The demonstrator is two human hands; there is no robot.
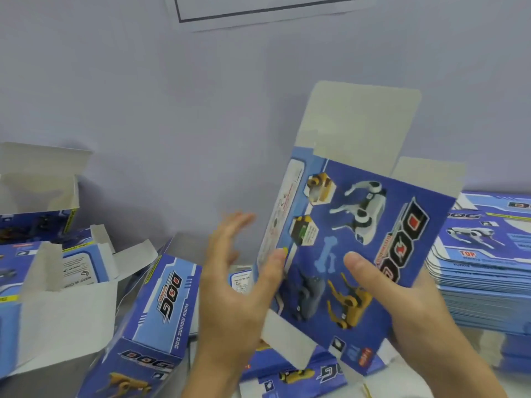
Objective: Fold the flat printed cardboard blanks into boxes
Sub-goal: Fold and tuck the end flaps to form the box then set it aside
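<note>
Folded boxes point(155, 311) left; blank stack point(485, 271) right.

— Where does the view look from?
— From the person's head, forward and down, close over the hands, left hand point(230, 285) and right hand point(402, 308).
— What lies beyond?
— The counter point(485, 377) and the far wall point(143, 96). One wide view only.

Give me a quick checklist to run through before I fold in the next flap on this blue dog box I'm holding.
1. Right hand grips the blue printed cardboard box: ok.
2. Left hand open, thumb on the box's left edge: ok.
3. Tall grey top flap upright, unfolded: ok.
4. Small grey bottom flap free: ok.
5. Box fully squared: cannot tell.
6. Stack of flat blue blanks at the right: ok.
</note>
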